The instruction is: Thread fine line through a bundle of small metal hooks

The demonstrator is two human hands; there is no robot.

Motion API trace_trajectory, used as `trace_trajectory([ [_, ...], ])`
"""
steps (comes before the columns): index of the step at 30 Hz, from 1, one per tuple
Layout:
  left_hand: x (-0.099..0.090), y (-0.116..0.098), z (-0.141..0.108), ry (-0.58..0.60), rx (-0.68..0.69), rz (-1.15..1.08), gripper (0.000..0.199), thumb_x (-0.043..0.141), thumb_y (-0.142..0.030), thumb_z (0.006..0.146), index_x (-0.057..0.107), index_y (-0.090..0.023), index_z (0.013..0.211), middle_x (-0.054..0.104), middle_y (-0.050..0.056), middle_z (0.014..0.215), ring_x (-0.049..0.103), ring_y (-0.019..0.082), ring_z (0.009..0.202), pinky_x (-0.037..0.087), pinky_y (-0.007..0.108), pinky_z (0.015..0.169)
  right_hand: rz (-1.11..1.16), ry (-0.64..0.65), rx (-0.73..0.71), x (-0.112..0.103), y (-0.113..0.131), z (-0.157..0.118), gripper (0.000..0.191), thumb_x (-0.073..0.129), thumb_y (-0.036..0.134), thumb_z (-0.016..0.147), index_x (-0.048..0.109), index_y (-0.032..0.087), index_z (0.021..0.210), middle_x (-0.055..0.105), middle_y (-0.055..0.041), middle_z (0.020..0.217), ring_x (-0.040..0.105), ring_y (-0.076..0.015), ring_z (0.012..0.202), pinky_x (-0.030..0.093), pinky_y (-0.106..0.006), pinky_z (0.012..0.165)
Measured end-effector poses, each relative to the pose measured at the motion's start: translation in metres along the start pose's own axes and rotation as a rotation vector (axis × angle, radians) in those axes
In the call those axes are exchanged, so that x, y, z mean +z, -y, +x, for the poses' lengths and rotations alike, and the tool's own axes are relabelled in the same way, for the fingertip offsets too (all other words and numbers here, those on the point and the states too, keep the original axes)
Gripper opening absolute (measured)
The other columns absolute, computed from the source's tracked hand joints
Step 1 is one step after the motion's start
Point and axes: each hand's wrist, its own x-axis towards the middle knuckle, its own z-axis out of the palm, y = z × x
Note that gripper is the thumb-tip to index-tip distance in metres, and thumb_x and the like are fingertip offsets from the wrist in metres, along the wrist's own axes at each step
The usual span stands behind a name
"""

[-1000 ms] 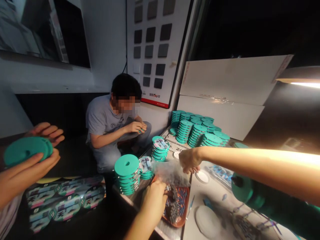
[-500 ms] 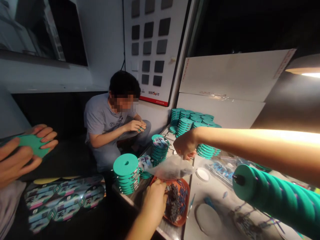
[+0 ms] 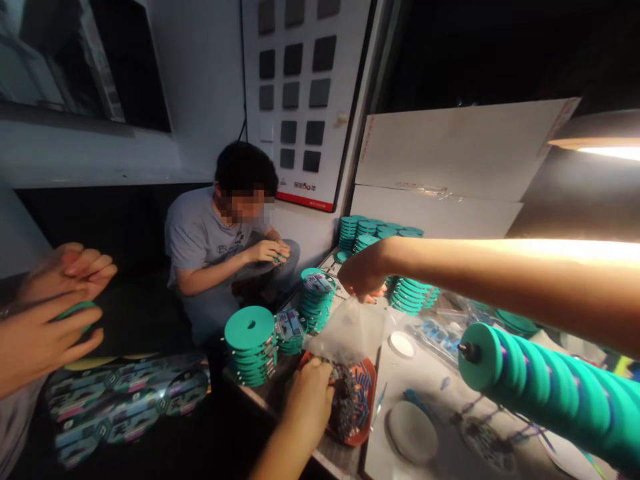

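A cloudy plastic bag (image 3: 353,330) hangs over an orange tray (image 3: 373,400) filled with small dark metal parts and blue pieces. My right hand (image 3: 363,270) reaches in from the right and is closed on the bag's upper end. The bag's lower corner lies by my left hand (image 3: 310,393), whose fingers are curled and pressed together at the tray's left rim, closed on the bag's lower edge. To the left of the tray stands a stack of teal foam discs (image 3: 250,328), with a shorter stack with printed cards (image 3: 290,327) beside it.
A row of teal discs on a rod (image 3: 545,387) juts in at the right, below my right forearm. More teal stacks (image 3: 413,293) stand behind. One person (image 3: 200,233) sits across; another person's hands (image 3: 55,320) hold a teal piece at left. A round white lid (image 3: 413,430) lies right of the tray.
My right hand has moved slightly left and up, and the bag now hangs more upright. The hands at the far left have shifted around their teal piece.
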Motion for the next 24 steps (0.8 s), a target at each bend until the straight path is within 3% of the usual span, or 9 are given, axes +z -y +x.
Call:
trace_trajectory([
  [7, 0.001, 0.001, -0.002, -0.008, 0.008, 0.006, 0.013, 0.054, -0.012, 0.070, 0.063, -0.020, 0.076, 0.065, 0.004, 0.091, 0.062, 0.019, 0.083, 0.042, 0.026, 0.069, 0.198, -0.189, 0.050, 0.006, -0.002, -0.010, 0.021, 0.051, 0.027, 0.087, 0.055, 0.010, 0.099, 0.058, -0.0033, 0.098, 0.058, -0.0121, 0.083, 0.049, -0.033, 0.074],
  [12, -0.001, 0.002, 0.000, -0.034, 0.023, -0.008, 0.014, 0.056, -0.008, 0.067, 0.062, -0.019, 0.073, 0.065, 0.003, 0.088, 0.062, 0.019, 0.081, 0.042, 0.025, 0.066, 0.175, -0.183, 0.077, 0.010, -0.012, -0.023, 0.020, 0.052, 0.026, 0.086, 0.056, 0.010, 0.098, 0.058, -0.0029, 0.097, 0.058, -0.0125, 0.083, 0.049, -0.032, 0.074],
  [17, -0.012, 0.005, -0.003, -0.092, 0.070, -0.026, 0.017, 0.052, -0.003, 0.068, 0.062, -0.017, 0.070, 0.065, 0.005, 0.082, 0.061, 0.018, 0.079, 0.042, 0.024, 0.067, 0.148, -0.266, 0.102, 0.018, -0.018, -0.046, 0.019, 0.050, 0.025, 0.087, 0.056, 0.008, 0.091, 0.059, -0.0004, 0.087, 0.057, -0.0078, 0.071, 0.049, -0.026, 0.066],
  [20, -0.027, 0.004, -0.013, -0.142, 0.107, -0.038, 0.020, 0.044, -0.008, 0.075, 0.062, -0.016, 0.077, 0.066, 0.007, 0.086, 0.060, 0.019, 0.082, 0.042, 0.026, 0.072, 0.132, -0.414, 0.060, 0.034, -0.018, -0.069, 0.017, 0.052, 0.023, 0.086, 0.056, 0.009, 0.077, 0.055, 0.0044, 0.070, 0.052, -0.0041, 0.057, 0.045, -0.020, 0.056],
  [24, -0.052, -0.007, -0.035, -0.180, 0.142, -0.101, 0.021, 0.042, -0.018, 0.079, 0.062, -0.017, 0.085, 0.068, 0.007, 0.089, 0.060, 0.020, 0.084, 0.042, 0.027, 0.075, 0.175, -0.735, 0.023, 0.077, -0.015, -0.117, 0.025, 0.056, 0.006, 0.077, 0.047, 0.012, 0.054, 0.031, 0.0109, 0.048, 0.028, -0.0012, 0.043, 0.023, -0.015, 0.044],
])
